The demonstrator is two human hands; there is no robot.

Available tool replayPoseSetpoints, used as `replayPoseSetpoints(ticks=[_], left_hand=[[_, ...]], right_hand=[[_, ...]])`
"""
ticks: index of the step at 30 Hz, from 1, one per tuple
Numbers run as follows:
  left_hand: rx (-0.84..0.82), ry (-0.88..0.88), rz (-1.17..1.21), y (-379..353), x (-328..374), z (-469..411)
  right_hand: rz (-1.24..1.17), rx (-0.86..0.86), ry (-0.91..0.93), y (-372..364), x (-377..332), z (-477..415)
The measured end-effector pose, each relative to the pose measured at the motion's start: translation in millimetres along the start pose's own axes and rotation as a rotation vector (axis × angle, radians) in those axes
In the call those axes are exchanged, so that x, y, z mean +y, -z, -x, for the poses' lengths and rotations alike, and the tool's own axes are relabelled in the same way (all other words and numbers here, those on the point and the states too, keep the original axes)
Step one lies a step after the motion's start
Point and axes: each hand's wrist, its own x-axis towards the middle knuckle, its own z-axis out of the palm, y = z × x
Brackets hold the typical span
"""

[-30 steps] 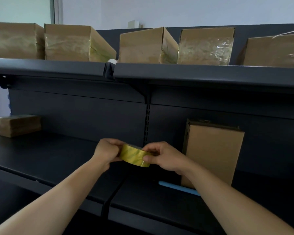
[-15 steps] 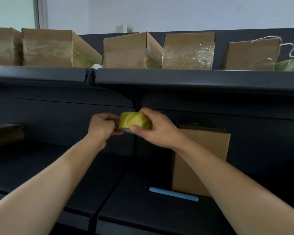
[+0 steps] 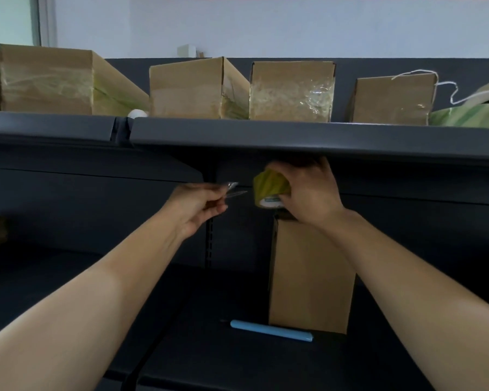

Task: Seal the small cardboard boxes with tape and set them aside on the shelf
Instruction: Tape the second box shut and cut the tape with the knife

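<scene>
Tape roll (image 3: 270, 186): yellow-green, translucent, pale core with a printed band showing at its lower rim, tilted. It sits in the air just under the front lip of the upper shelf (image 3: 294, 136), above the top of the upright brown cardboard box (image 3: 311, 277) on the lower shelf (image 3: 209, 356).

Right hand (image 3: 311, 190): fingers curled closed around the roll from the right and top, thumb at the core edge. Left hand (image 3: 195, 204): fingers pinched shut on the free end of a clear tape strip (image 3: 233, 190), which runs from the pinch toward the roll; the two hands are near each other, apart by the short strip.

Upright box: plain, top hidden behind right wrist, can't tell if flaps are shut. Light-blue pen-like tool (image 3: 271, 330) lies flat just in front of the box base. Upper shelf carries a row of taped boxes (image 3: 291, 91), glossy film on their faces; one at right has white string (image 3: 446, 86).
</scene>
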Motion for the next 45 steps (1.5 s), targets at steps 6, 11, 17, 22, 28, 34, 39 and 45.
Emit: replayPoseSetpoints(ticks=[6, 11, 17, 22, 28, 34, 39, 45], left_hand=[[0.085, -0.083, -0.11, -22.0, -4.4, -4.2], [0.046, -0.118, -0.113, -37.3, -9.1, -7.8], [0.057, -0.181, -0.168, -55.5, -7.0, -12.5], [0.009, -0.106, -0.162, -69.8, -1.9, -17.5], [-0.024, -0.026, -0.176, -70.7, -1.2, -28.1], [-0.042, 0.073, -0.142, -78.8, -5.2, -34.9], [-0.017, 0.098, -0.244, -73.3, -12.3, -42.9], [-0.017, 0.164, -0.255, -76.2, -27.7, -46.2]], right_hand=[[0.072, 0.116, 0.066, 5.0, 14.3, 2.2], [0.126, 0.176, 0.093, 6.3, 30.7, 4.2], [0.257, 0.243, 0.093, -2.4, 59.8, 10.7], [0.291, 0.184, -0.091, -5.1, 80.7, 13.2], [-0.146, 0.165, -0.629, 0.6, 100.4, 25.5], [-0.832, 0.378, -1.059, -3.7, 106.5, 24.1], [-0.264, 0.132, -0.766, 12.4, 125.8, 33.2], [-0.078, -0.114, -0.687, 11.6, 137.8, 38.2]])
